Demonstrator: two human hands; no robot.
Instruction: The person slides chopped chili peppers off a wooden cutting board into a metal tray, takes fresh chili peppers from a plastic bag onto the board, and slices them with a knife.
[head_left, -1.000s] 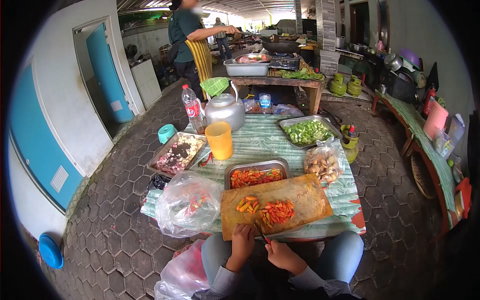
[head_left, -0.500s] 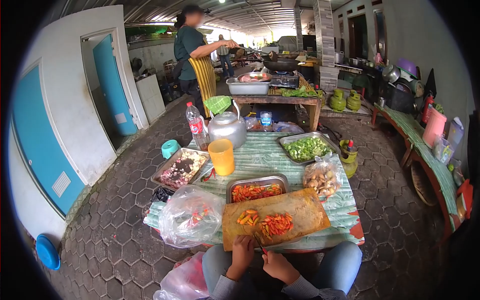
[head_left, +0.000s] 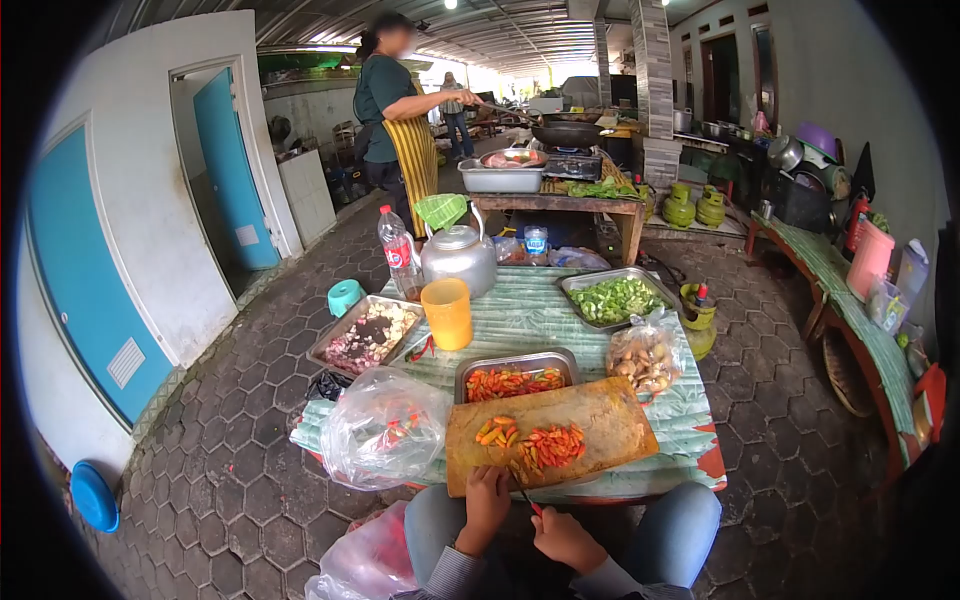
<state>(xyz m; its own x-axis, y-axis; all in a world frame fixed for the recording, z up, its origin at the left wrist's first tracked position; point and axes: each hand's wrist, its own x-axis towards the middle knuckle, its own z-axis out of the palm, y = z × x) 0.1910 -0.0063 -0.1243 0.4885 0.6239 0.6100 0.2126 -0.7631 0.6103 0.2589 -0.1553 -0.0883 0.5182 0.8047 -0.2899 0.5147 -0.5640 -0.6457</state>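
Note:
My right hand [head_left: 565, 538] is wrapped round the red handle of a knife [head_left: 521, 490], its dark blade pointing up and left onto the near edge of the wooden cutting board [head_left: 610, 425]. Just left of the blade, my left hand [head_left: 487, 498] rests at the board's edge with its fingers bent together. What those fingers pinch is hidden. Beyond the hands lie a pile of red chilies [head_left: 552, 447] and a smaller cluster of orange chilies [head_left: 497, 432]. A metal tray [head_left: 462, 385] of red and orange chilies stands behind the board, which partly covers it.
Around the board are a clear plastic bag [head_left: 385, 430], a tray of chopped onions [head_left: 345, 362], an orange cup [head_left: 446, 312], a kettle [head_left: 458, 262], a tray of chopped greens [head_left: 617, 298] and a bag of mushroom-like pieces [head_left: 642, 360]. A person [head_left: 390, 130] stirs a wok [head_left: 565, 131] behind.
My right hand and the knife have shifted slightly to the right and down. My left hand stays at the board's edge. The camera view has tilted slightly; the chili piles look the same.

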